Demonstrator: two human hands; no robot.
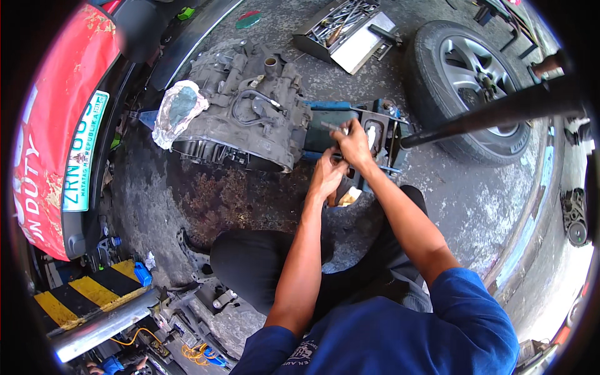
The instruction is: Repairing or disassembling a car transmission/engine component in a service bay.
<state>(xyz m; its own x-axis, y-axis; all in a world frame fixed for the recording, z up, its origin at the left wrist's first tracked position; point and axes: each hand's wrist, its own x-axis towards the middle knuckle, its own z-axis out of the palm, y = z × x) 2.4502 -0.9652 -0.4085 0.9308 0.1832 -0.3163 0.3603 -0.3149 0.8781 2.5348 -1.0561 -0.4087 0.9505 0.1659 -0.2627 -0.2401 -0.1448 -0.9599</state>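
My right hand (355,145) is closed, its fingertips pinching a slim, light-grey rod-like piece (333,127) that points left. Just below and touching it, my left hand (328,175) is also closed, around something dark that the fingers mostly hide. Both hands are over the near side of a blue floor jack (320,104), whose long black handle (487,119) slants up to the right. To the left lies a large, grimy gearbox (250,94), its right end against the jack. Crumpled silvery wrapping (164,122) covers part of the gearbox's left end.
An alloy wheel with tyre (431,94) lies at the right. Beyond the jack stands an open metal toolbox (319,39) full of tools. Car parts (219,303) lie at the lower left, near a yellow-and-black striped block (94,290). A red-covered vehicle (69,69) borders the left.
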